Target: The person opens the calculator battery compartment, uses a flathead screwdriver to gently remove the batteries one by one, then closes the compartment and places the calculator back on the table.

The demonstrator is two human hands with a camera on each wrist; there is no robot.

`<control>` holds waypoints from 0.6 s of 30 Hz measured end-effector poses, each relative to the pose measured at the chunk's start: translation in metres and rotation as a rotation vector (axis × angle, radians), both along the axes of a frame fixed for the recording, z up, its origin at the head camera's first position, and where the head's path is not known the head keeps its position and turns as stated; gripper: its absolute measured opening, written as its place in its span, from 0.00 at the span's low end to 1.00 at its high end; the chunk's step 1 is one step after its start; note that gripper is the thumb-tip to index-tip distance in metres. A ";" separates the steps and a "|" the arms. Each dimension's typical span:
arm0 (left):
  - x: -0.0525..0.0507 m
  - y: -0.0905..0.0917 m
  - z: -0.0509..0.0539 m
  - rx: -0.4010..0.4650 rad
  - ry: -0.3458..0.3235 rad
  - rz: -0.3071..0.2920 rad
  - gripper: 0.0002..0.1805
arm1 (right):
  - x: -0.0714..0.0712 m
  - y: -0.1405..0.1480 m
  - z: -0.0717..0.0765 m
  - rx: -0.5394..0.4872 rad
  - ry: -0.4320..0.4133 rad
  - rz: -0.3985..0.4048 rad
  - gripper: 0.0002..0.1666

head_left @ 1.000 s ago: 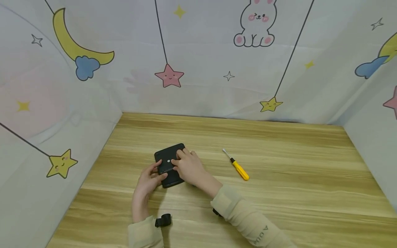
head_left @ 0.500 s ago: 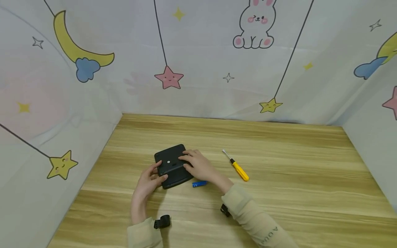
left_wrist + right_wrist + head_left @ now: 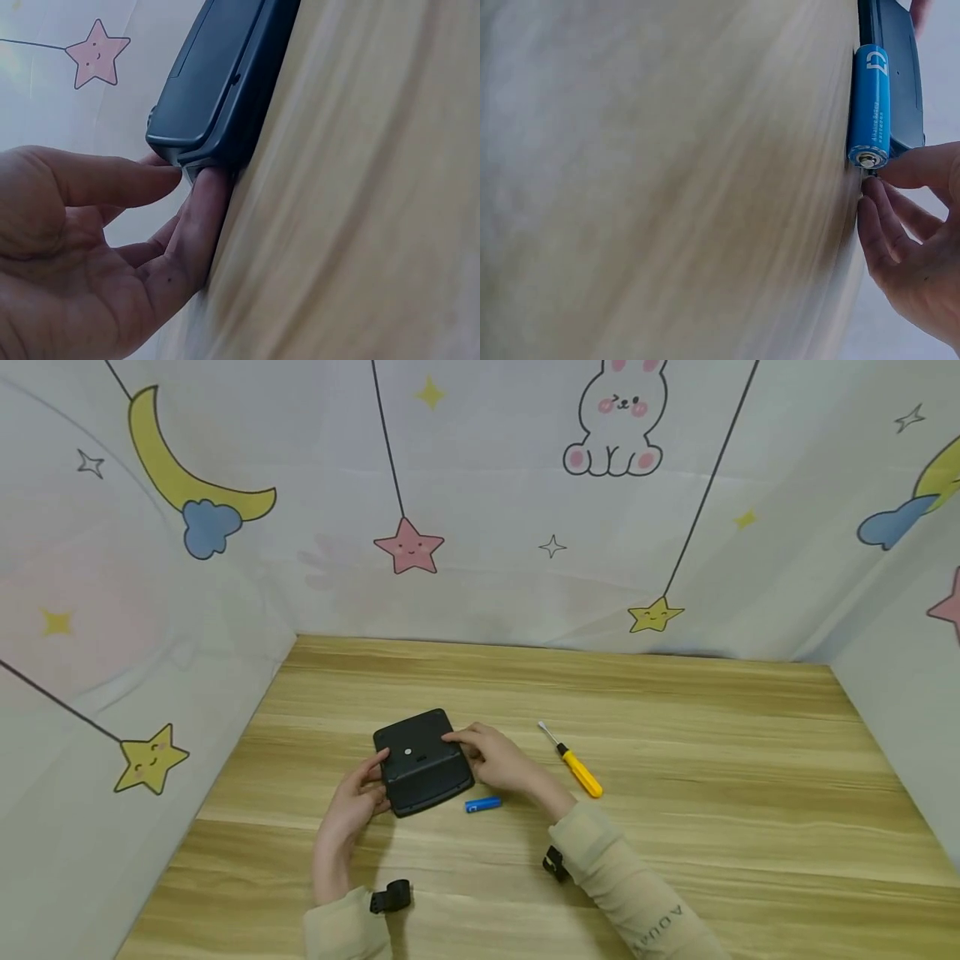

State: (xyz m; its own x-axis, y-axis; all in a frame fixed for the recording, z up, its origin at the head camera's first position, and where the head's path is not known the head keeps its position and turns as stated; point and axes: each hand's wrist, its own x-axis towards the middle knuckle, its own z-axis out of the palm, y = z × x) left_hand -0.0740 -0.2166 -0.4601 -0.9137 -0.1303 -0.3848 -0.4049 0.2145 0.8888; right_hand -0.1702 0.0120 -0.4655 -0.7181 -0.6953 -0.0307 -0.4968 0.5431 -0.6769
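Note:
A flat black device (image 3: 422,742) lies on the table in the head view, with a raised step, a small white dot and a slot on its upward face. Its exact kind cannot be told. My left hand (image 3: 356,797) grips its left edge; in the left wrist view fingers reach under the rim and the thumb is at its side. On the opposite edge my right hand (image 3: 501,762) holds the device, index finger on top. A blue battery (image 3: 482,804) rests just below that edge, and the right wrist view shows the battery (image 3: 870,105) in front of the device.
To the right of the hands lies a screwdriver (image 3: 577,768) with a yellow handle, its tip pointing away. The wooden table (image 3: 712,760) meets a printed cloth backdrop (image 3: 487,593) at the back and sides.
My right hand has moved from the middle of the device's face to its right edge, uncovering the slot and the blue battery. The left thumb has come off the upper face.

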 end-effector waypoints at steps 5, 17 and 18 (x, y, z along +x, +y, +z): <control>0.000 0.002 0.001 -0.019 -0.006 0.031 0.36 | 0.000 -0.001 -0.002 0.030 0.028 -0.010 0.36; -0.003 0.004 -0.002 -0.084 0.007 0.049 0.41 | 0.000 -0.004 0.001 0.085 0.035 -0.027 0.40; -0.003 0.004 -0.002 -0.086 0.007 0.049 0.41 | 0.000 -0.004 0.001 0.094 0.042 -0.028 0.40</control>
